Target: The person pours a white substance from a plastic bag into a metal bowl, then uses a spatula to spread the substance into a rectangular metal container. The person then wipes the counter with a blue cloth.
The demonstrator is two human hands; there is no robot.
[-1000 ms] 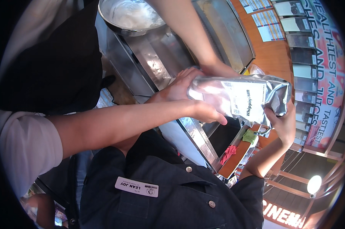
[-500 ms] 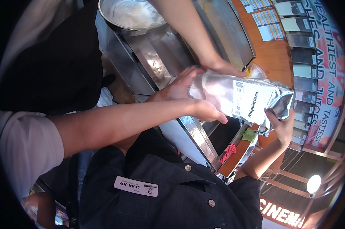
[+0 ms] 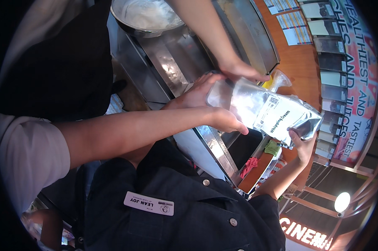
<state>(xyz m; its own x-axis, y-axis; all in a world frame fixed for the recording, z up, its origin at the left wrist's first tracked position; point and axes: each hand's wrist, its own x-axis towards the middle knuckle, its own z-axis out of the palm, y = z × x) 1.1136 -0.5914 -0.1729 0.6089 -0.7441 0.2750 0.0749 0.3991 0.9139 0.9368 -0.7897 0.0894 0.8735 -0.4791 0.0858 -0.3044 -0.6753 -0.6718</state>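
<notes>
A silver and clear plastic pouch [image 3: 249, 100] with a printed white label hangs between several hands. My left hand [image 3: 241, 70], its arm coming in from the top, rests along the upper side of the pouch's clear end. Against the lower side lies my right hand [image 3: 224, 119], below a white sleeve. One digit of each hand stretches along the plastic; the others are hidden behind it. A co-worker's hand [image 3: 199, 88] supports the clear end from the left. The same person's other hand [image 3: 301, 146] grips the silver far end.
A metal bowl [image 3: 151, 31] with white cream stands at the top on a steel counter [image 3: 166, 67]. An orange-brown ledge [image 3: 297, 62] carries a clear object with yellow [image 3: 278, 80]. Red cloth [image 3: 249, 166] and green cloth [image 3: 273, 147] lie lower. The co-worker's dark shirt [image 3: 155, 184] fills the bottom.
The far end of the pouch has tilted down and left with the co-worker's hand. More of the clear and yellow object shows behind it. My hands have barely shifted.
</notes>
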